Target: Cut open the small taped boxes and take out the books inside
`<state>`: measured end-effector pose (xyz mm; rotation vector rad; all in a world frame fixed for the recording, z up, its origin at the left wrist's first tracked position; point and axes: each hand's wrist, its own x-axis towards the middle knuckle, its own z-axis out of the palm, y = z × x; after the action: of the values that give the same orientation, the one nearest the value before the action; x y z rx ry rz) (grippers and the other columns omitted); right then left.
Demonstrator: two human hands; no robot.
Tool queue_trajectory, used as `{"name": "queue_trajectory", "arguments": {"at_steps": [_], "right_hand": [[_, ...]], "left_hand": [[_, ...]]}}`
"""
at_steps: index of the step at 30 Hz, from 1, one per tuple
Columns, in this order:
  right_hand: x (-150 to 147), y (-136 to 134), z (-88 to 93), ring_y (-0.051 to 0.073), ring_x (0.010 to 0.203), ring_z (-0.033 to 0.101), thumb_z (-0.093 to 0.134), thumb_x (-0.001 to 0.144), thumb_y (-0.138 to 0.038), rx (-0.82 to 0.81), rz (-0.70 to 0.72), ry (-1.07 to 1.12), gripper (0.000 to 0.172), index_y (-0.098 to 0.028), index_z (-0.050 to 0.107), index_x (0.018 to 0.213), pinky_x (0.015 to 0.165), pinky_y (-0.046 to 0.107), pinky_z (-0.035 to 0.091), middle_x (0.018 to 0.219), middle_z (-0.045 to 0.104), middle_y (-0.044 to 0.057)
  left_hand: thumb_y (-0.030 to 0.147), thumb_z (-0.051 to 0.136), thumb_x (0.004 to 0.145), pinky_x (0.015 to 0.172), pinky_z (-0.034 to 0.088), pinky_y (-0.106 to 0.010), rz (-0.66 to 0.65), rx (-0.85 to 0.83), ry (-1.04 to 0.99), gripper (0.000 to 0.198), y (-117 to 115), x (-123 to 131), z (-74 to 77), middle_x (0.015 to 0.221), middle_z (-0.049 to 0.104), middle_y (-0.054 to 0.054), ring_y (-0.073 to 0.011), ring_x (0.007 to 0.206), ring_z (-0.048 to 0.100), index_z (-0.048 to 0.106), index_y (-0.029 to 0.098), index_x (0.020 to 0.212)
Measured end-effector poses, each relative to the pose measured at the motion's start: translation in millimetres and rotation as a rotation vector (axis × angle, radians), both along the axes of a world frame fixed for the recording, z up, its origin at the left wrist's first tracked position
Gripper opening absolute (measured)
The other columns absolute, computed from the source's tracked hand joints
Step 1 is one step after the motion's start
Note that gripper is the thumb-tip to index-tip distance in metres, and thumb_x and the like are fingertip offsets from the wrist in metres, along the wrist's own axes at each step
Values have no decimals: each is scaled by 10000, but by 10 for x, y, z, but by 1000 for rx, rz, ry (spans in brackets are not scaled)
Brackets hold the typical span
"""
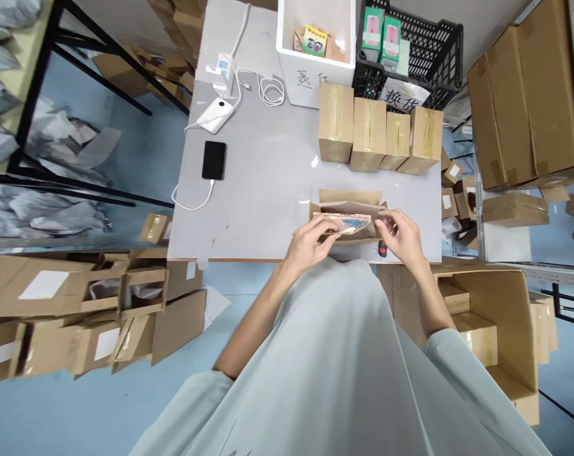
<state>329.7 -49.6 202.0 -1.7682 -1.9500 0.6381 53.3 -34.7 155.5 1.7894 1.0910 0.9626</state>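
Note:
An open cardboard box (350, 195) lies at the table's front edge, its flaps spread. Over it is a thin, colourful printed item (353, 223), pink and blue. My left hand (312, 239) grips the left end of this item between thumb and fingers. Beside its right end, my right hand (399, 235) has its fingers curled, with the fingertips close to the box's right flap; whether they pinch anything is too small to tell. A small red and black object (382, 248) lies just below the right hand's fingers.
Taped cartons (336, 123) stand in a row behind the box. Further back are a white bin (299, 79) and a black crate (438, 57). A black device (214, 160), a white power bank (215, 115) and cables lie on the table's left. Cardboard boxes flank the table (253, 209).

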Motion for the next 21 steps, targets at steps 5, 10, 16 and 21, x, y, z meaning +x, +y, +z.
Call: {"name": "queue_trajectory", "arguments": {"at_steps": [5, 10, 16, 21], "right_hand": [[181, -215, -290, 251, 945, 746, 640, 1047, -585, -73, -306, 332, 446, -209, 762, 1255, 759, 351, 590, 1084, 811, 106], [91, -399, -364, 302, 1114, 785, 850, 873, -659, -186, -264, 661, 573, -234, 784, 1251, 961, 442, 656, 1223, 842, 119], [-343, -523, -315, 364, 1301, 763, 742, 842, -953, -251, -140, 940, 822, -251, 783, 1268, 1150, 539, 625, 1302, 825, 132], [-770, -580, -361, 381, 1438, 704, 922, 590, -959, -191, -188, 1111, 1079, -253, 721, 1381, 1215, 520, 606, 1401, 783, 157]], "left_hand": [[491, 715, 1078, 837, 639, -376, 114, -15, -117, 246, -42, -163, 194, 982, 772, -65, -227, 928, 756, 715, 264, 982], [668, 787, 1008, 732, 613, -360, 245, -108, -282, 408, -1, -258, 298, 900, 732, -35, -204, 810, 698, 732, 264, 984], [614, 774, 1043, 769, 632, -344, 349, -63, -326, 353, -149, 147, 379, 920, 740, -22, -197, 846, 732, 714, 269, 999], [306, 730, 1068, 1007, 680, -450, 166, 142, -220, 84, -332, 573, 362, 1141, 793, -74, -270, 1194, 796, 739, 292, 1150]]}}
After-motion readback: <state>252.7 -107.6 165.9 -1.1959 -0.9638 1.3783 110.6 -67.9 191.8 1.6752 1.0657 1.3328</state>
